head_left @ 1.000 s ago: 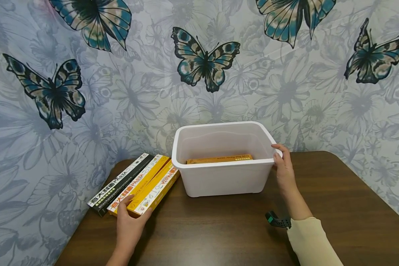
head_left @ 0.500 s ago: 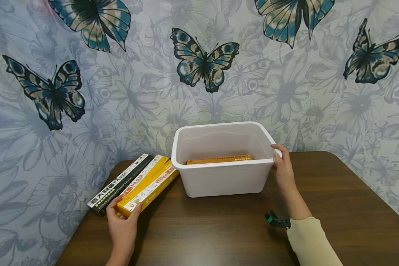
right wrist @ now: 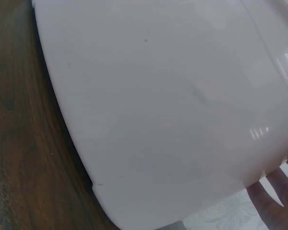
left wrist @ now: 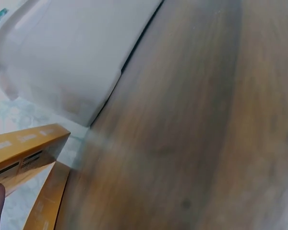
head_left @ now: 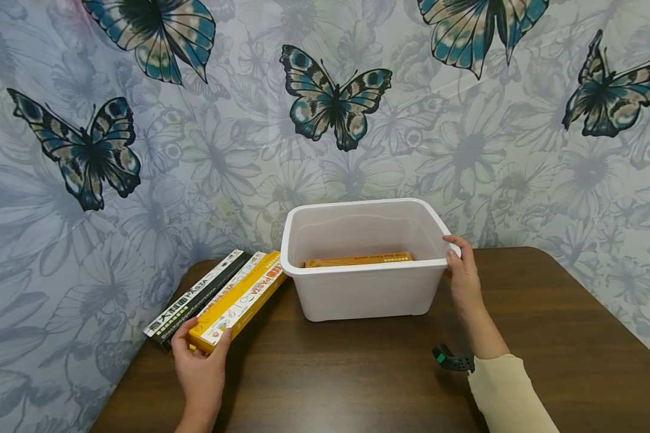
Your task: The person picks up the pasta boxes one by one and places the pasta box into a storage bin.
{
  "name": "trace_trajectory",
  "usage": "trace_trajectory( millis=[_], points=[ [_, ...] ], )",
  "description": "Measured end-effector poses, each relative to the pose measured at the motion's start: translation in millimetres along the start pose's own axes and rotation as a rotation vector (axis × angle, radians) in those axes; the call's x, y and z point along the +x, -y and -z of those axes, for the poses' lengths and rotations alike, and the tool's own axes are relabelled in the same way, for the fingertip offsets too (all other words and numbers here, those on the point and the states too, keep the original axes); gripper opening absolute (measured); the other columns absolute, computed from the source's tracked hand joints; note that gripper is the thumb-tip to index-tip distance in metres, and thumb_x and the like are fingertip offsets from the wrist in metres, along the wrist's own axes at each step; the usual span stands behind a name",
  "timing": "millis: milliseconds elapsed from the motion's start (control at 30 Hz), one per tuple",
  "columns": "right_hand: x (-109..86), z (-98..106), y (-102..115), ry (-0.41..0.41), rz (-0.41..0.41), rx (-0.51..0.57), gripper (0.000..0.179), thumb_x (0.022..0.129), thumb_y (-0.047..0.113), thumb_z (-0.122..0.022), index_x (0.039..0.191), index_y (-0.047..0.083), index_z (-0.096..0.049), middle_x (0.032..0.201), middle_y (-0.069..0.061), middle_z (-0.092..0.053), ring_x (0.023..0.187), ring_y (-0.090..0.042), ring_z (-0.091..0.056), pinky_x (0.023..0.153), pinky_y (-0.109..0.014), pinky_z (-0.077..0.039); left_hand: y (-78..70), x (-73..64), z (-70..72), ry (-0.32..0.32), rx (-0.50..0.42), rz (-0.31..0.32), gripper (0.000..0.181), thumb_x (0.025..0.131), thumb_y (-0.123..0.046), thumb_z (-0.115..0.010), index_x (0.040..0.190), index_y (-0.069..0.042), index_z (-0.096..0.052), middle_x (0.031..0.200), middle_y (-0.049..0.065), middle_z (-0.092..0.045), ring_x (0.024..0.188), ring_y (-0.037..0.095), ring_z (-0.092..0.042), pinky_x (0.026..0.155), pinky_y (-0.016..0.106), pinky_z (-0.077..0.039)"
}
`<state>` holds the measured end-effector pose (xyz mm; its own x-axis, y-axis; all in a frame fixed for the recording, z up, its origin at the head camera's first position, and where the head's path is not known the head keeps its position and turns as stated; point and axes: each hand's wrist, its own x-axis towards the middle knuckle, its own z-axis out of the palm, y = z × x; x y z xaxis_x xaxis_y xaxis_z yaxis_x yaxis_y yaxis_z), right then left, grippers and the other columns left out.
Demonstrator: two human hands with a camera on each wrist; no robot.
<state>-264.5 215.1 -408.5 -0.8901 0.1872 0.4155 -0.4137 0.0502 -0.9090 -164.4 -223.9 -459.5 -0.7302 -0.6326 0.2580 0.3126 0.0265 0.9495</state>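
My left hand grips the near end of a yellow pasta box, thumb on one side and fingers on the other. In the left wrist view this pasta box is raised and tilted over another yellow box. The lower box's white label shows beside it in the head view. To its left lies a black pasta box. My right hand holds the right rim of a white plastic bin. Inside the bin, a yellow-orange box is partly hidden by the front wall.
Bin and boxes stand on a brown wooden table. Behind it hangs a wall covering with butterflies and flowers. A black strap sits at the right wrist, by the sleeve.
My left hand has shifted a little left and taken hold of the right-hand yellow box's end. That box has moved up and left over its neighbour. The right hand and bin stay put.
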Motion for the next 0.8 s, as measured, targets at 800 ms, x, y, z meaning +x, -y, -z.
trace_trajectory(
  millis=[800],
  points=[
    [2.3, -2, -5, -0.019, 0.009, 0.056, 0.041, 0.105, 0.024, -0.036, 0.143, 0.011, -0.04, 0.14, 0.007, -0.039, 0.12, -0.02, -0.044, 0.09, -0.026, -0.039, -26.4, 23.1, -10.9, -0.085, -0.137, -0.039, 0.071, 0.08, 0.003, -0.078, 0.14, -0.014, -0.044, 0.128, 0.002, -0.045, 0.105, 0.019, -0.06, 0.079, 0.014, -0.055]
  ],
)
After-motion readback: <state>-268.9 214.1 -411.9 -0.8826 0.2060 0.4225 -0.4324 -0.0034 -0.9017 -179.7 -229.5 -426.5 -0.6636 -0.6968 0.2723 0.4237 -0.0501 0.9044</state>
